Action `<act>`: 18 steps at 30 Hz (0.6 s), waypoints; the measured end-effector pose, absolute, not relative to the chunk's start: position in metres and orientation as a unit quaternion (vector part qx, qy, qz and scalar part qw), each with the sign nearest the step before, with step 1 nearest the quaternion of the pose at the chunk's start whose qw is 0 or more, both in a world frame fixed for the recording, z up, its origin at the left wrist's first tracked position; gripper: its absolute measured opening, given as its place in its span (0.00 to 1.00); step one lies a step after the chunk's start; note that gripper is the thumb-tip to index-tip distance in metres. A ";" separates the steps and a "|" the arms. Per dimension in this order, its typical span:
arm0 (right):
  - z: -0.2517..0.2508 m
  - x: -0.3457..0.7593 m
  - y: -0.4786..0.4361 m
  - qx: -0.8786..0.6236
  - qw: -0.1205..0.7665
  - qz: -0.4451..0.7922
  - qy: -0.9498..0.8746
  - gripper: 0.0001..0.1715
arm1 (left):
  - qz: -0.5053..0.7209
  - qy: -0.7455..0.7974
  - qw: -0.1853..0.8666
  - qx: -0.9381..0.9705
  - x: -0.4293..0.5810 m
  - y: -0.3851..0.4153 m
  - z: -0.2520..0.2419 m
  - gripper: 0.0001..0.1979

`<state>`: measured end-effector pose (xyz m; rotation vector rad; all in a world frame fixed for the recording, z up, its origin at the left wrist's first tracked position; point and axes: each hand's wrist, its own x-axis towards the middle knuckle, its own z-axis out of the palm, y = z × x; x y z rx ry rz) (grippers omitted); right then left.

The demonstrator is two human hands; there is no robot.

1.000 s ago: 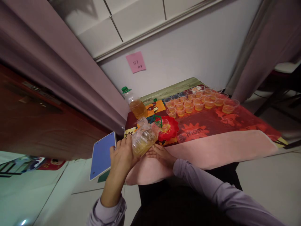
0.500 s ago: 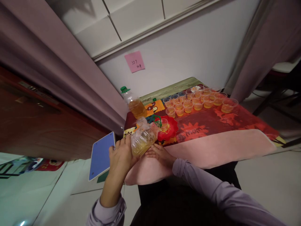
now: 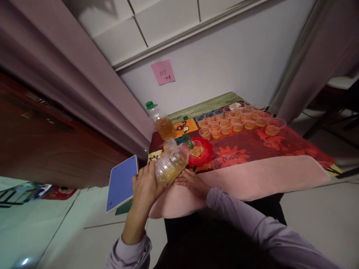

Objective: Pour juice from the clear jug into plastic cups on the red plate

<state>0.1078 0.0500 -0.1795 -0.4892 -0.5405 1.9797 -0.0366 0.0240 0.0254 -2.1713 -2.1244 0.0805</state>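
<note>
My left hand [image 3: 146, 183] grips the lower part of a clear plastic bottle [image 3: 171, 163] that holds some yellow liquid. The bottle is tilted, its neck pointing right over a small clear cup [image 3: 197, 148] on a red scalloped plate [image 3: 208, 154]. By the neck shows a green loop [image 3: 187, 140]. Under the bottle's front side, my right hand [image 3: 193, 182] has its fingers stretched out, touching or nearly touching the bottle; I cannot tell which. Rows of clear plastic cups [image 3: 238, 124] with orange-yellow liquid stand behind and to the right of the plate.
A large bottle [image 3: 164, 127] with a green cap and amber liquid stands at the table's back left. Near it lies a small green cap [image 3: 185, 117]. A pink cloth [image 3: 252, 175] covers the front edge. A blue board [image 3: 122, 183] is at the left.
The view has shifted slightly. Both hands and the tilted bottle keep nearly the same pose over the plate.
</note>
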 end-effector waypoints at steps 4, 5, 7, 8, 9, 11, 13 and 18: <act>-0.179 0.111 0.050 -0.193 0.505 0.815 -0.209 0.38 | -0.122 -0.709 -0.019 -0.695 -0.069 0.026 -0.011 0.45; -0.178 0.111 0.050 -0.195 0.510 0.811 -0.211 0.39 | -0.177 -0.697 -0.045 -0.694 -0.076 0.026 -0.022 0.46; -0.177 0.113 0.048 -0.199 0.516 0.803 -0.223 0.41 | -0.291 -0.675 -0.088 -0.672 -0.087 0.026 -0.045 0.43; -0.176 0.114 0.047 -0.201 0.515 0.800 -0.232 0.40 | -0.319 -0.681 -0.081 -0.654 -0.090 0.024 -0.056 0.45; -0.175 0.115 0.046 -0.202 0.510 0.799 -0.245 0.38 | -0.339 -0.687 -0.082 -0.638 -0.092 0.023 -0.068 0.46; -0.172 0.116 0.043 -0.203 0.497 0.797 -0.277 0.33 | -0.410 -0.700 -0.079 -0.580 -0.093 0.018 -0.090 0.48; -0.171 0.117 0.039 -0.206 0.486 0.791 -0.310 0.29 | -0.444 -0.712 -0.079 -0.538 -0.091 0.012 -0.109 0.47; -0.171 0.118 0.031 -0.241 0.486 0.753 -0.371 0.29 | -0.460 -0.722 -0.087 -0.509 -0.086 -0.001 -0.137 0.48</act>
